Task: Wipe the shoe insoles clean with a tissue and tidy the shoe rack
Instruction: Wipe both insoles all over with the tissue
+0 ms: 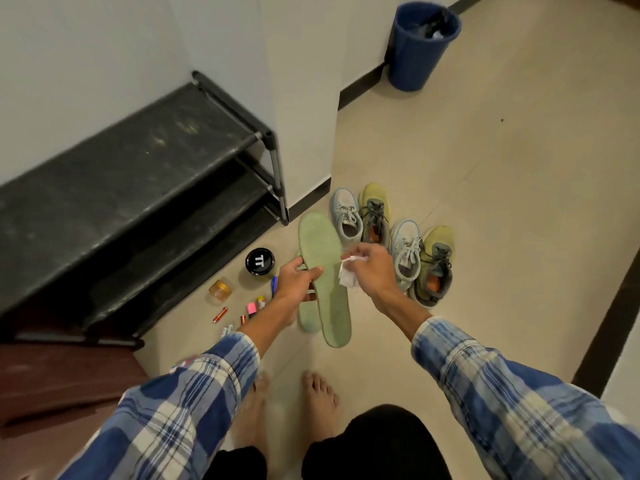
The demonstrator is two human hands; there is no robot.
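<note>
The left hand [297, 282] grips the long flat green foam insole [320, 247] at its middle, toe pointing away from the person, while the right hand [372, 268] pinches the crumpled white tissue [348, 278] just beside its right edge.

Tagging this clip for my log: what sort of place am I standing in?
Probably a home entryway: a black shoe rack against the wall, sneakers on the tiled floor, a blue waste bin beyond.

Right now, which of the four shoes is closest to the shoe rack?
The far pale blue shoe, leftmost of the four. The far yellow shoe, near blue shoe and near yellow shoe all sit farther right of the rack.
</note>
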